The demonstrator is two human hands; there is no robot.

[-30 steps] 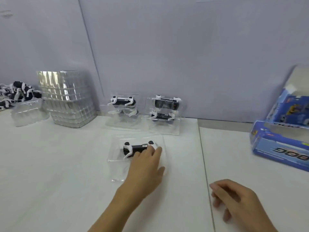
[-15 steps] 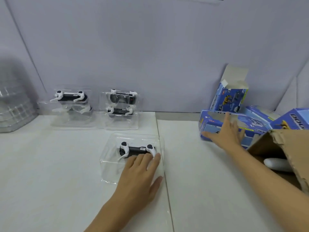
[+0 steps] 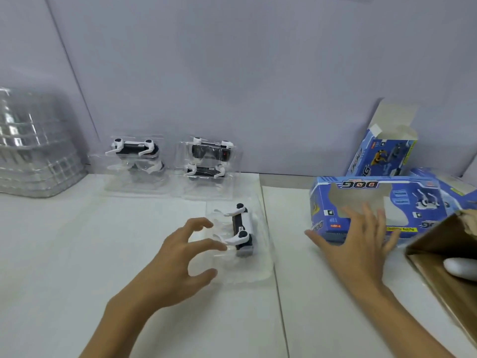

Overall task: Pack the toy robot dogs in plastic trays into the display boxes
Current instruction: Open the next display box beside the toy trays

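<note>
Left hand [image 3: 178,257] hovering with fingers half curled, clamped on nothing, fingertips right at the edge of the clear tray [image 3: 260,270]. Toy dog [image 3: 241,229] sitting in that tray just past the fingertips, turned end-on. Right hand [image 3: 361,244] spread flat, fingers straight, up against the near side of the blue box [image 3: 322,202]. Beyond the left hand, two more trayed dogs [image 3: 134,148] along the wall. Cardboard carton [image 3: 444,257] just right of the right hand.

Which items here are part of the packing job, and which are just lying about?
In the job:
- toy dog in near tray
- windowed blue display box
- left hand, right hand
- filled trays by the wall
- open-flapped box

Lying about:
- stack of empty clear trays
- cardboard carton
</note>
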